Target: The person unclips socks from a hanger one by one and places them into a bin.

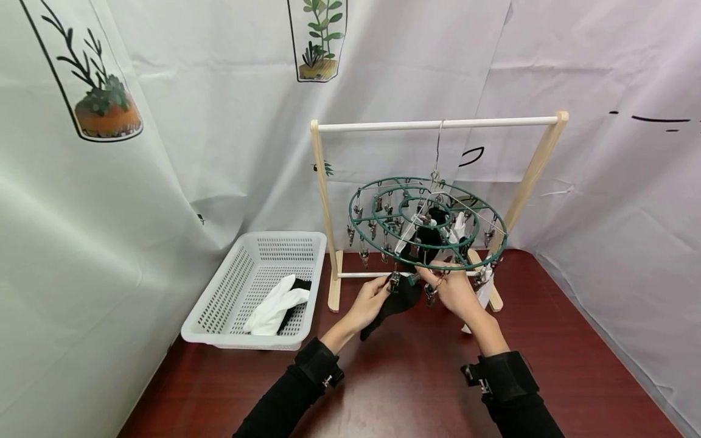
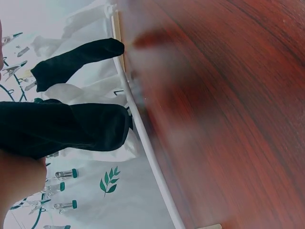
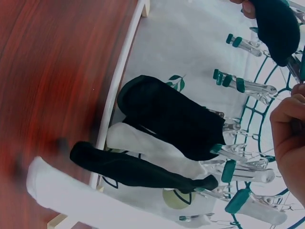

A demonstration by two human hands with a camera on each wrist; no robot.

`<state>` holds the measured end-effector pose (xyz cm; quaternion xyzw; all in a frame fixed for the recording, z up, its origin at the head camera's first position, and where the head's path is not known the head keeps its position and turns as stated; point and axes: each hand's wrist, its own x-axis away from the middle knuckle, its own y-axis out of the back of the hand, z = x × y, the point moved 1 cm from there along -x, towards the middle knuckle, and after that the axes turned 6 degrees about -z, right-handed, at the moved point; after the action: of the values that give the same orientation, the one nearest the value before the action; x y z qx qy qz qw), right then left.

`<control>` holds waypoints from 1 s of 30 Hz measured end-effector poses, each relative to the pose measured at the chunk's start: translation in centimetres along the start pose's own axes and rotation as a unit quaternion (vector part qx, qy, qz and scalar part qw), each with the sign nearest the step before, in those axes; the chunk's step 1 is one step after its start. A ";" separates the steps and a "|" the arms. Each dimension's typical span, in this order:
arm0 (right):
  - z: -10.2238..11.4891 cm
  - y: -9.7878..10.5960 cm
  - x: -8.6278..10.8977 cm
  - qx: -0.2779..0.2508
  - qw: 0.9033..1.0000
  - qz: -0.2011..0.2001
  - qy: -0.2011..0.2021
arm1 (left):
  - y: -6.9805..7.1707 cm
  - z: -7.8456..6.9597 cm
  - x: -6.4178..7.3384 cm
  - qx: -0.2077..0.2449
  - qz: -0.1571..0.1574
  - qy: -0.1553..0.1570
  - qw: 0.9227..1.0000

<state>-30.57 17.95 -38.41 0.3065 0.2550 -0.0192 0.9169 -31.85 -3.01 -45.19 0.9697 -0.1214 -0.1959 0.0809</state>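
The dark red table (image 1: 416, 389) supports all equipment. A stand (image 1: 383, 127) with wooden sides and white crossbars is positioned at its rear. To the left of the stand is the white perforated basket (image 1: 246, 342), containing a white garment (image 1: 276, 307) laid over a black one. A round green hanger (image 1: 406, 178) is hooked on the upper crossbar; metal clips hang from its rings. Suspended from the hanger are a long white sock (image 3: 86, 195), a broad black sock (image 3: 167, 117) and a narrow black sock (image 3: 138, 171).

The left hand (image 1: 368, 305) pinches the dark sock (image 1: 400, 298) between thumb and fingers. This sock is located between the two hands, below the near edge of the hanger and above the table. The right hand (image 1: 457, 293) pinches the green-tipped clip (image 3: 295, 70) at the sock's edge. Whether the clip's jaws grip the fabric cannot be determined.
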 end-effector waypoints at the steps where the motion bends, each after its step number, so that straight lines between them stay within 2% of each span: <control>1: 0.0 0.0 0.0 0.000 1.000 -0.005 0.005 | 0.0 0.0 0.0 -0.002 0.000 -0.001 1.000; 6: 0.1 -0.1 0.0 0.000 0.999 -0.036 0.037 | 0.6 -0.7 0.2 -0.020 0.005 -0.007 1.000; 10: -0.1 0.2 0.0 0.005 0.997 -0.051 0.051 | 1.6 -1.2 0.5 -0.056 -0.018 -0.016 0.998; 11: -0.1 0.2 0.0 0.004 0.997 -0.051 0.051 | 1.8 -0.9 0.4 -0.066 -0.024 -0.016 0.997; 14: -0.3 0.4 0.1 -0.003 0.997 -0.053 0.048 | 3.0 -1.7 0.5 -0.087 -0.039 -0.029 0.995; 17: -0.3 0.6 0.2 -0.005 0.998 -0.052 0.034 | 4.5 -2.4 0.5 -0.129 -0.058 -0.044 0.989; 20: -0.2 0.7 0.2 0.004 0.998 -0.050 0.025 | 6.6 -2.8 0.6 -0.185 -0.095 -0.045 0.977; 22: -0.1 0.7 0.2 0.015 0.999 -0.048 0.020 | 8.3 -3.0 0.9 -0.225 -0.117 -0.037 0.967; 24: -0.1 0.7 0.2 0.021 0.999 -0.043 0.013 | 10.1 -3.2 1.3 -0.275 -0.144 -0.029 0.950; 26: 0.0 0.6 0.2 0.025 0.999 -0.037 0.006 | 12.0 -3.4 1.9 -0.339 -0.172 -0.023 0.925; 29: 0.0 0.5 0.2 0.017 0.999 -0.031 0.002 | 14.5 -3.6 2.8 -0.432 -0.211 -0.017 0.877; 30: 0.0 0.4 0.2 0.013 0.999 -0.030 0.003 | 15.2 -3.5 3.1 -0.456 -0.217 -0.015 0.863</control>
<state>-30.32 18.30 -38.25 0.3110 0.2665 -0.0496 0.9109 -30.76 -18.01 -39.97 0.8232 0.1934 -0.2570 0.4678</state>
